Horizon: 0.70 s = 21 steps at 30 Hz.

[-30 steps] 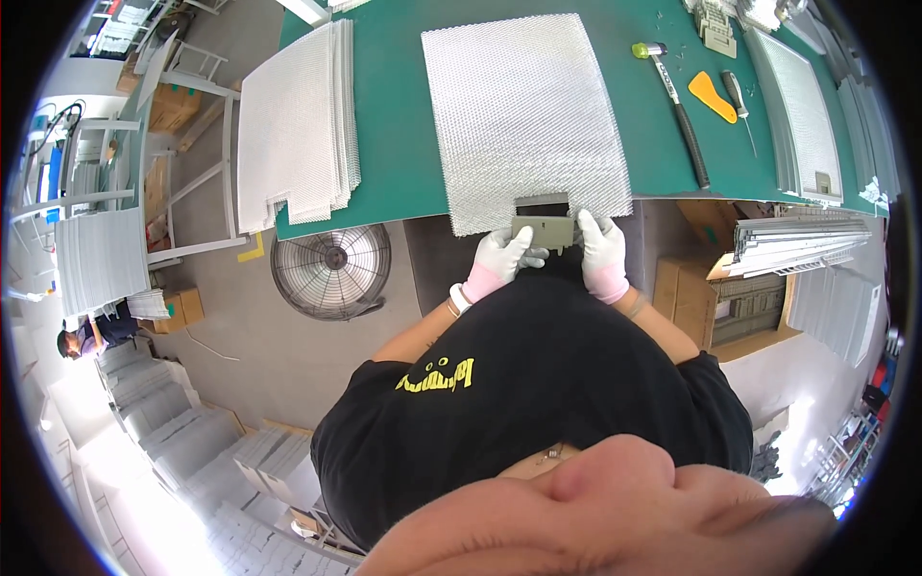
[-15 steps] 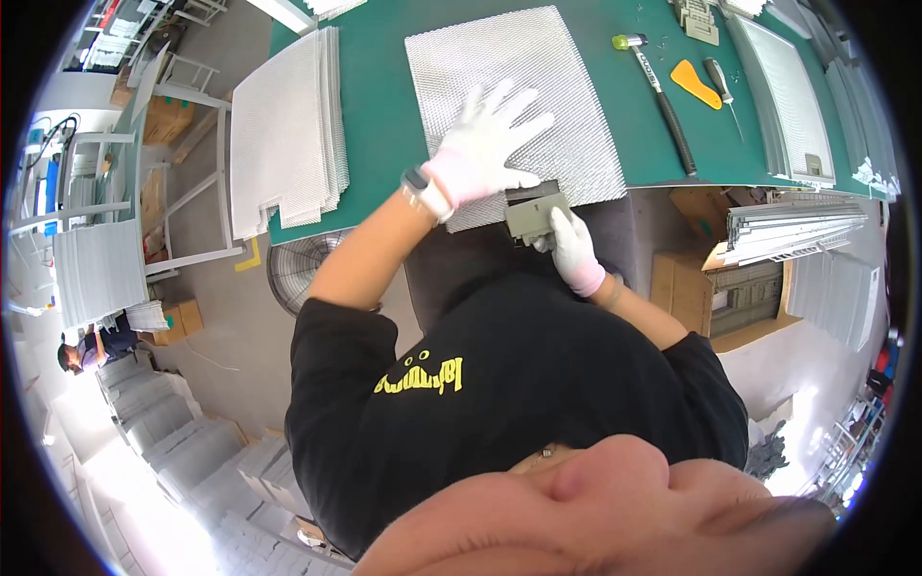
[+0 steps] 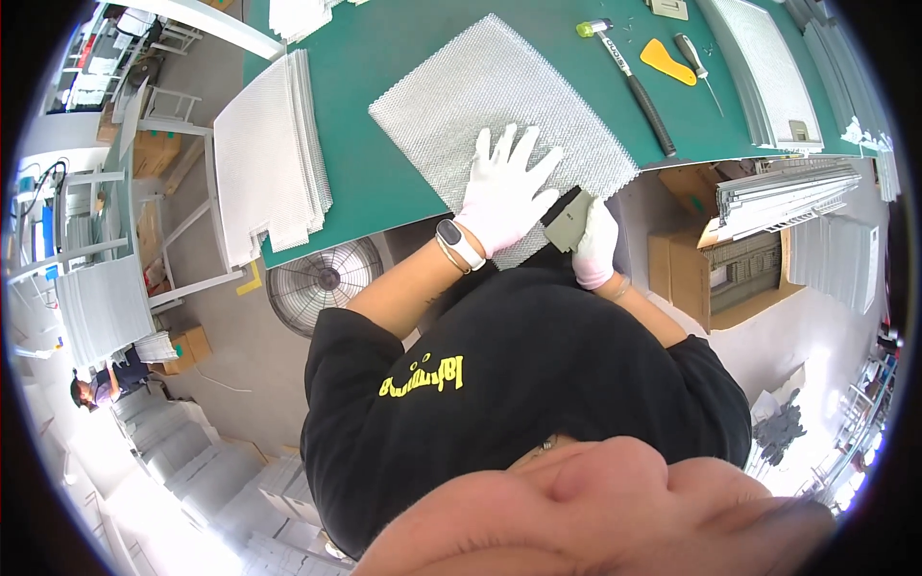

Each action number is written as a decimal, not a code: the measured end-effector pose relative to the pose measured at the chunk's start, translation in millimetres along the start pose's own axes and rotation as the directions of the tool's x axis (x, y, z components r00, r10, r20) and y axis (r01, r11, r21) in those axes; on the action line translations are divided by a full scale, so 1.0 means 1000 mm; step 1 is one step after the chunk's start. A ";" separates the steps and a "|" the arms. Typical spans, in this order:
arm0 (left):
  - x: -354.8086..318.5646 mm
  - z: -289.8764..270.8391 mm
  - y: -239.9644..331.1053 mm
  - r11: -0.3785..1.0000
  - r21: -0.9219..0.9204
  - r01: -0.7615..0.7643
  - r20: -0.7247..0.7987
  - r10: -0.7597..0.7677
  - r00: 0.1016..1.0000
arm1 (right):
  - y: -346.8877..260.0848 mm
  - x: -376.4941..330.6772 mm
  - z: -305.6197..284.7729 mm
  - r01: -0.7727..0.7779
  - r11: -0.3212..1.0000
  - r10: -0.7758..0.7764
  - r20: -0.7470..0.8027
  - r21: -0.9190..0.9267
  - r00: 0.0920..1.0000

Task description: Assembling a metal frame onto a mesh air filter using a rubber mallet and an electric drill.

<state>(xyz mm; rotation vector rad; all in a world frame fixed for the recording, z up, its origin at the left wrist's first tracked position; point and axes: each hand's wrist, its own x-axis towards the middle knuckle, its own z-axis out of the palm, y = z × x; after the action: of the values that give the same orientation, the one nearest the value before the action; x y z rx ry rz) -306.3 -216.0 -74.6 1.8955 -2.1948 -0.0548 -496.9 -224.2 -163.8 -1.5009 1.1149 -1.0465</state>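
A silvery mesh sheet [image 3: 480,101] lies tilted on the green worktable [image 3: 384,48], its near corner over the table's front edge. My left hand [image 3: 507,187], in a white glove, lies flat on the sheet with fingers spread. My right hand [image 3: 597,245], also gloved, grips a small grey flat part [image 3: 569,223] at the sheet's near edge. A watch sits on my left wrist.
A stack of mesh sheets [image 3: 269,158] lies at the table's left end. A black-handled hammer [image 3: 634,77], a yellow scraper [image 3: 666,61] and a screwdriver [image 3: 693,60] lie to the right. A round fan [image 3: 322,283] and cardboard boxes [image 3: 711,269] stand on the floor. Another person [image 3: 101,382] stands far left.
The mesh sheet has turned to lie diagonal. My left hand left the near edge and spread flat on the sheet. My right hand stays on the grey part.
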 end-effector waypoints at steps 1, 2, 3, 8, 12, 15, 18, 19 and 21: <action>-0.001 0.000 0.000 1.000 -0.012 -0.003 -0.003 0.003 1.000 | -0.001 -0.004 0.001 0.042 0.999 -0.043 -0.033 -0.021 0.999; -0.002 -0.001 0.001 1.000 -0.025 -0.007 -0.005 0.006 1.000 | 0.000 -0.007 0.003 0.036 0.999 -0.037 -0.032 -0.018 0.999; -0.002 -0.001 0.001 1.000 -0.024 -0.004 0.001 0.004 1.000 | 0.002 -0.008 0.006 -0.010 0.999 0.013 -0.071 0.049 0.997; 0.000 -0.001 0.005 1.000 -0.005 0.003 -0.021 -0.003 1.000 | 0.003 0.001 0.025 -0.024 0.976 0.062 -0.172 0.215 0.983; -0.001 -0.003 0.005 1.000 0.015 0.015 -0.007 -0.015 1.000 | -0.014 0.011 0.018 -0.310 0.795 0.302 0.104 0.522 0.948; -0.009 -0.005 0.014 0.999 0.000 0.042 0.029 -0.042 0.999 | -0.035 0.007 0.006 -0.349 0.804 0.319 0.148 0.480 0.936; -0.017 -0.004 0.027 0.997 -0.038 0.066 0.057 -0.063 0.996 | -0.027 -0.003 0.003 -0.340 0.794 0.341 0.094 0.504 0.935; -0.018 -0.005 0.029 0.997 -0.035 0.063 0.057 -0.061 0.997 | -0.027 -0.004 0.003 -0.327 0.812 0.348 0.049 0.484 0.936; -0.018 -0.005 0.030 0.996 -0.044 0.075 0.067 -0.072 0.995 | -0.027 0.001 0.004 -0.340 0.824 0.340 0.084 0.454 0.937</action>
<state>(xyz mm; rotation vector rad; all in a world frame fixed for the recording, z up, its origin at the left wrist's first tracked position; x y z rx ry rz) -332.1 -193.1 -66.6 1.9749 -2.1453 -0.1814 -488.9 -220.6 -137.6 -0.8804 0.9971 -0.9722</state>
